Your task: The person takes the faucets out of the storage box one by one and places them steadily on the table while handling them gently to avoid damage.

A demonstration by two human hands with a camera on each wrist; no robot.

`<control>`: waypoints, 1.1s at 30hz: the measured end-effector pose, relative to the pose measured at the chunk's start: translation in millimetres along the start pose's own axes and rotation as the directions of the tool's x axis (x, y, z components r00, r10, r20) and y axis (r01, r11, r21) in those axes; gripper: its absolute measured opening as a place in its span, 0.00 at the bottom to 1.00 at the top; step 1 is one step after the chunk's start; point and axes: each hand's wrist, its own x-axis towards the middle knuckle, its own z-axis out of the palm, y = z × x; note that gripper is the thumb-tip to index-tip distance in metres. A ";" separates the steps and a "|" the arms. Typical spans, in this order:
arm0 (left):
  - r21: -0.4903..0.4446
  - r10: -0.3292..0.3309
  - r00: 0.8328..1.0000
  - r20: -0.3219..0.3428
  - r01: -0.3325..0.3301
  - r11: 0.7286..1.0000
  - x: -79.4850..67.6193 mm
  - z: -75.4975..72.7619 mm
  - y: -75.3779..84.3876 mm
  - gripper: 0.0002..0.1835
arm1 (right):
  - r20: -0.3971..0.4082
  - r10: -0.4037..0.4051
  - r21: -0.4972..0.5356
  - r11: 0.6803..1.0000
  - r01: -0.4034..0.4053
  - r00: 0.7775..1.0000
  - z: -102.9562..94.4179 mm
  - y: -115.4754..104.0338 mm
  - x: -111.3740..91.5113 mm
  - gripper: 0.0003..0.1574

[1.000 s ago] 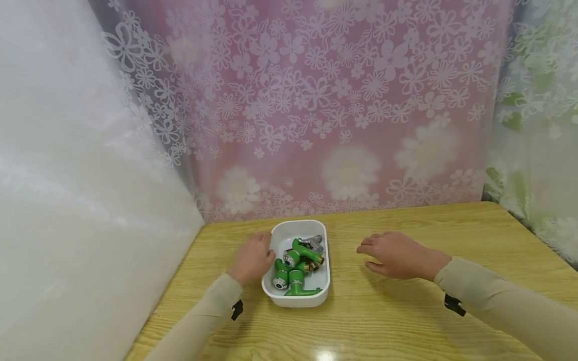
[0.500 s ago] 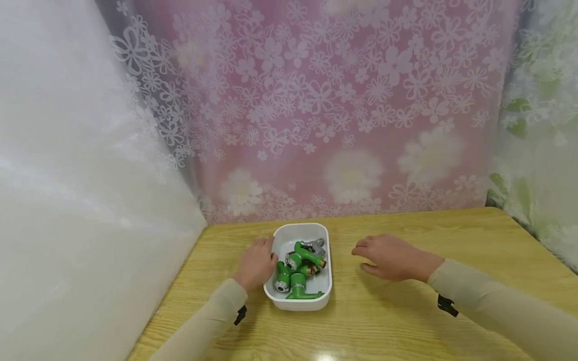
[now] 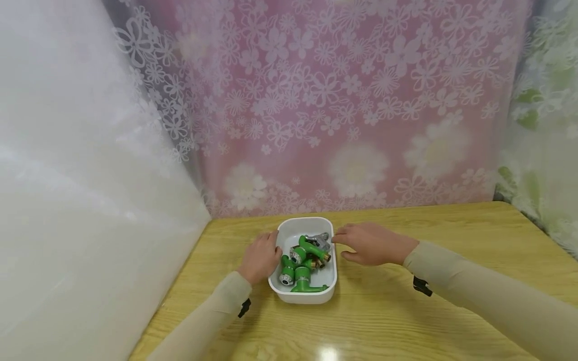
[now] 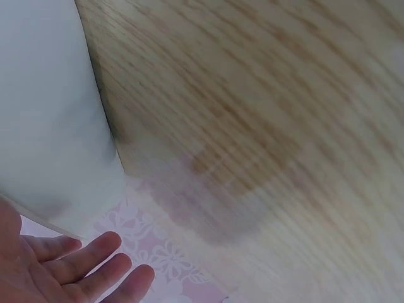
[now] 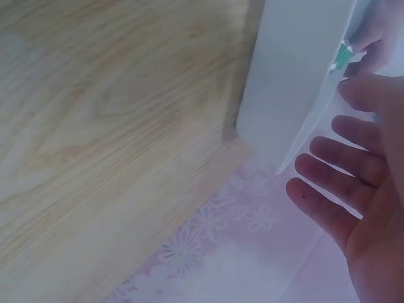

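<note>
A white plastic tub [image 3: 306, 298] sits on the wooden table, holding several green faucets [image 3: 303, 281] with brass ends and silver caps. Grey metal fittings [image 3: 321, 241] lie in its far right part. My left hand [image 3: 260, 256] rests at the tub's left rim; in the left wrist view its fingers [image 4: 95, 252] are extended beside the white wall, the thumb not clearly seen. At the right rim is my right hand [image 3: 372, 244], fingertips at or very near the edge. Its fingers [image 5: 341, 158] are spread and slightly bent in the right wrist view, holding nothing.
The wooden table [image 3: 375, 321] runs back to a pink flowered curtain [image 3: 352, 110]. A white sheet [image 3: 99, 200] hangs along the left side, and a pale green-leaf curtain [image 3: 546, 150] on the right. Both sleeves carry a black wrist strap.
My right hand has moved left, from well off the tub to its right rim. The left hand stays at the left rim. The faucets lie as before; the view shifts slightly.
</note>
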 end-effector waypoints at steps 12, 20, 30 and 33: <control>0.015 -0.020 0.999 0.033 0.020 1.000 -0.8 -3.9 1.5 0.29 | 0.044 -0.029 0.041 0.999 0.027 0.999 -8.1 -5.2 38.0 0.22; -0.001 -0.027 0.999 0.037 0.027 1.000 -1.0 -0.9 0.9 0.29 | 0.093 -0.056 0.058 0.997 0.050 0.994 -15.6 -11.0 54.0 0.24; 0.008 -0.035 0.998 0.049 0.034 0.999 0.6 -1.9 1.3 0.29 | 0.167 -0.064 0.065 0.996 0.053 0.984 -12.6 -15.0 79.4 0.23; 0.007 -0.033 0.998 0.050 0.032 0.999 0.2 -2.8 1.9 0.29 | 0.193 -0.060 0.058 0.997 0.050 0.979 -8.4 -15.7 87.7 0.23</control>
